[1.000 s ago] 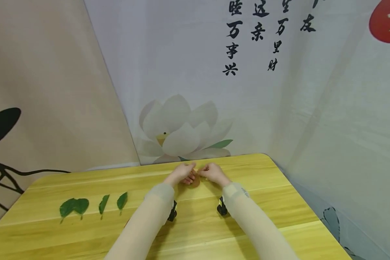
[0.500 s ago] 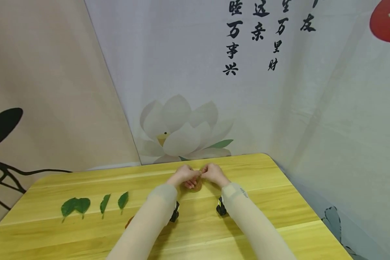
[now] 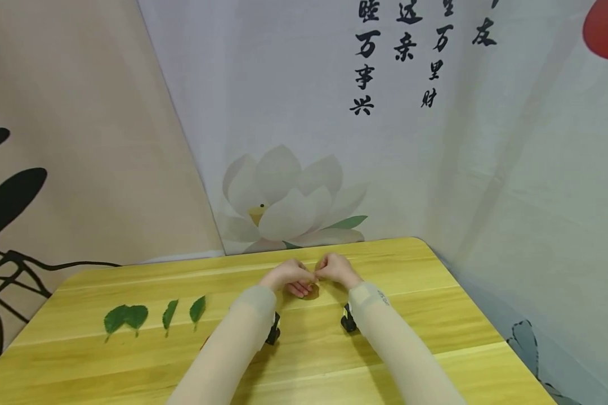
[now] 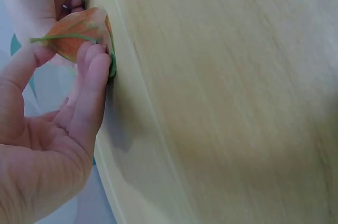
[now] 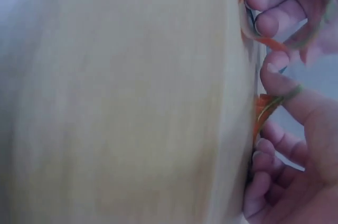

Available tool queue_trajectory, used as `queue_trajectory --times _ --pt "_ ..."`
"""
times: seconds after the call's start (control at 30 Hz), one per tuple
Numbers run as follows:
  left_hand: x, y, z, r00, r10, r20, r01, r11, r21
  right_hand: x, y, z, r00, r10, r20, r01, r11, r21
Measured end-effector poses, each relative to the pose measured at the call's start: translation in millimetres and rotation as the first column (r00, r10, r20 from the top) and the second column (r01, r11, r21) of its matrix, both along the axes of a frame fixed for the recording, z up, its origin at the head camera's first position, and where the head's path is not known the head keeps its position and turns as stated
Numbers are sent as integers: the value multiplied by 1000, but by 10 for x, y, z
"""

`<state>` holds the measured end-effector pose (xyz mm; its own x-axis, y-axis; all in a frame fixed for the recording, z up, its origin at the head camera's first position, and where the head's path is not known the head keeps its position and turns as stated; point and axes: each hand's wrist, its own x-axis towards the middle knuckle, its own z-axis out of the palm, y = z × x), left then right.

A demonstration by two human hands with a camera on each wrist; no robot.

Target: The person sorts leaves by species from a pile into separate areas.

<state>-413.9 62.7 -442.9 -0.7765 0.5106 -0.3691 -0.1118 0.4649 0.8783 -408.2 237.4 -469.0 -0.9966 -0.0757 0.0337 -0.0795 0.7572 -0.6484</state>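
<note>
Both hands meet over the far part of the table. My left hand (image 3: pixel 291 277) holds an orange leaf (image 4: pixel 71 26) with a green midrib and stem, its thumb by the stem and its fingers bent against the blade. A green edge shows behind those fingertips. Close beside it, my right hand (image 3: pixel 336 269) pinches an orange piece of leaf (image 5: pixel 263 112) with a green stem between thumb and fingers. Whether both hands hold one leaf or two separate ones I cannot tell. In the head view the hands hide most of what they hold.
Several green leaves (image 3: pixel 197 310) lie in a row at the left of the wooden table (image 3: pixel 304 365). A small reddish thing (image 3: pixel 204 341) peeks out beside the left sleeve. Just behind the table's far edge hangs a printed cloth (image 3: pixel 294 112). Each wrist carries a black camera.
My left hand has moved slightly right, so the fingertips of both hands now come together. Less of the orange leaf shows below them. The head view has shifted a little.
</note>
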Motion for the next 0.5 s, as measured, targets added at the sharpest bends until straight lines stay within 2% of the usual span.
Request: queue_trajectory --times 0.17,0.3,0.4,0.5 --pt "2 -9 35 999 -40 27 39 999 11 42 57 41 1000 -10 25 10 1000 4" --pt "13 -26 84 996 -83 38 84 996 -29 49 116 31 1000 -27 12 27 1000 5" --pt "24 -47 139 994 -110 28 111 993 -50 48 171 6 999 -42 14 42 999 -27" --pt "19 -76 183 992 -127 0 127 992 -26 70 222 4 998 -65 24 67 991 -114"
